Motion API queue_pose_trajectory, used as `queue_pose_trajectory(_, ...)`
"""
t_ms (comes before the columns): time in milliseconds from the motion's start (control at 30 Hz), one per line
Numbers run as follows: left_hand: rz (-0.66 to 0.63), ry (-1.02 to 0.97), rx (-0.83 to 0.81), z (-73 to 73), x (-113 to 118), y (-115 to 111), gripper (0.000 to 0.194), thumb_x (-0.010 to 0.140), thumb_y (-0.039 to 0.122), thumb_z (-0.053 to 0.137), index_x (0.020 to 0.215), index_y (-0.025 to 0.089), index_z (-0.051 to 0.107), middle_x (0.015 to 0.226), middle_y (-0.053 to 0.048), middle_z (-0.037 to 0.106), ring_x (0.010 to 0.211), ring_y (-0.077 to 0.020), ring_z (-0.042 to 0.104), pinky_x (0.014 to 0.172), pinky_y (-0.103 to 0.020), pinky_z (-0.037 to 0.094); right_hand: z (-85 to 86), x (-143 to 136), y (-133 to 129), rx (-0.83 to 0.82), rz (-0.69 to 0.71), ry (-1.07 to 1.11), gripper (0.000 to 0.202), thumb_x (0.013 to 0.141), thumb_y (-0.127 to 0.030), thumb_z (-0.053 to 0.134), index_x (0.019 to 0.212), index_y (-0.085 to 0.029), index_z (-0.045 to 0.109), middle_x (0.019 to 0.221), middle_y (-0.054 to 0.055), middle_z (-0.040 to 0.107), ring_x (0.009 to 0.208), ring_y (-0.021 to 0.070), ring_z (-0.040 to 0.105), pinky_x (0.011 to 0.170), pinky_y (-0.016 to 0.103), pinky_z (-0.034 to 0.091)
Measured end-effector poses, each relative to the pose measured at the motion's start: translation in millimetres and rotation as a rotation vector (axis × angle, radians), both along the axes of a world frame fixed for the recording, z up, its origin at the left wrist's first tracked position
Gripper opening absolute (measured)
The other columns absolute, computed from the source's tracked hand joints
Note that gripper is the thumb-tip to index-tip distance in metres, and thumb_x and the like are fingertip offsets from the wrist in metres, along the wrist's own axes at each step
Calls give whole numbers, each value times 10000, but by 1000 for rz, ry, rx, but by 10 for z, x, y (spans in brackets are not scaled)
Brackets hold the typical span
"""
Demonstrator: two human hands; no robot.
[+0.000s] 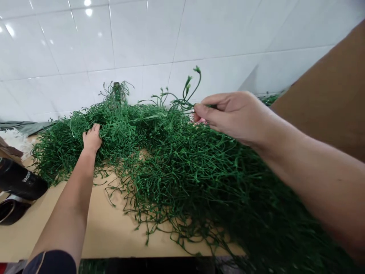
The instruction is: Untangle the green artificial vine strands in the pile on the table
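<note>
A large heap of thin green plastic-looking plant stems [196, 163] with small budded tips covers much of the table. My left hand [92, 139] reaches into the heap's left part, its fingers curled in among the stems and their tips hidden. Raised above the heap at centre right, my right hand [228, 114] pinches a green sprig [186, 89] between thumb and fingers. The sprig's curved stems and buds point up and to the left. A thin whitish stick shows beside the fingertips, and something pink lies partly hidden just below.
The tan tabletop [111, 224] ends at a front edge. White wall tiles [142, 38] stand behind. At left are a black bottle [21, 179], a roll of dark tape [13, 209] and white fluffy material [18, 140]. A brown cardboard panel [327, 91] rises at right.
</note>
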State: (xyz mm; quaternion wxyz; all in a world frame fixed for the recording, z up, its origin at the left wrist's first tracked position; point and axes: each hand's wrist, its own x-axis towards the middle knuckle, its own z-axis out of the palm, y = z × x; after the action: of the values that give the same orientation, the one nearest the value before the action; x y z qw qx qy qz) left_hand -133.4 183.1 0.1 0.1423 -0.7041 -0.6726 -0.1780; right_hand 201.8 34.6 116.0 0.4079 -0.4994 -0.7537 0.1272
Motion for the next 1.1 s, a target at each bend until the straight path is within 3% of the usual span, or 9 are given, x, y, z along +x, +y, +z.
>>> queue_pose_trajectory(100,18,-42,-83,36,21,-39,541,782,162,418,1321,197,386,1442,-98,389,1230,-296,456,1010,-496,337,-143,-69,-154,-173,-30,39,333,788,-470,530,626,-179,529,452,-48,279,402,47,234,421,248,180)
queue_pose_trajectory(267,11,-193,-149,107,91,-404,690,734,291,569,1362,109,347,1483,-183,274,1351,-350,277,1069,-533,274,-598,-358,-510,-317,159,94,342,817,-484,433,701,-172,513,531,-38,324,467,69,296,470,243,264)
queue_pose_trajectory(367,-153,-375,-25,60,130,-950,677,706,243,588,1332,87,382,1430,-178,360,1347,-289,304,1109,-441,257,-959,-517,-734,-320,189,76,286,851,-391,368,691,-174,464,618,2,412,579,100,393,568,254,343)
queue_pose_trajectory(433,-266,-613,6,-23,190,-1401,539,766,278,521,1276,123,440,1341,-138,467,1240,-237,453,1060,-410,340,-1202,-620,-862,-365,216,34,273,860,-374,346,715,-173,459,663,25,465,628,118,430,605,260,366)
queue_pose_trajectory(500,-317,-933,-131,-138,280,-1834,492,803,394,487,1200,105,484,1230,-152,551,1129,-231,544,986,-406,411,-1420,-724,-970,-399,231,36,276,866,-380,327,772,-169,476,672,30,495,626,126,444,599,262,371)
queue_pose_trajectory(600,-310,-1345,-349,-335,452,-2311,601,750,561,536,1153,117,495,1148,-155,598,1001,-220,606,885,-373,462,-1652,-866,-1108,-359,215,69,264,865,-364,336,889,-160,502,710,39,550,644,137,488,617,267,386)
queue_pose_trajectory(700,-305,-1613,-414,-525,639,-2544,630,652,593,640,1090,155,525,1010,-93,651,841,-165,628,762,-287,471,-1752,-975,-1231,-284,185,49,256,864,-335,351,961,-155,506,800,72,602,725,165,541,682,288,405)
queue_pose_trajectory(833,-366,-1653,-389,-721,815,-2639,480,557,522,745,811,148,585,648,22,590,574,-77,514,575,-206,397,-1800,-1045,-1345,-257,165,38,289,863,-334,342,992,-143,516,894,118,628,809,208,571,731,326,417)
queue_pose_trajectory(1100,-374,-1612,-373,-765,795,-2832,358,677,462,676,764,137,555,558,39,537,439,-37,358,428,-197,246,-1829,-945,-1120,-246,158,220,437,829,-528,395,827,-148,611,790,70,602,762,160,548,729,299,427)
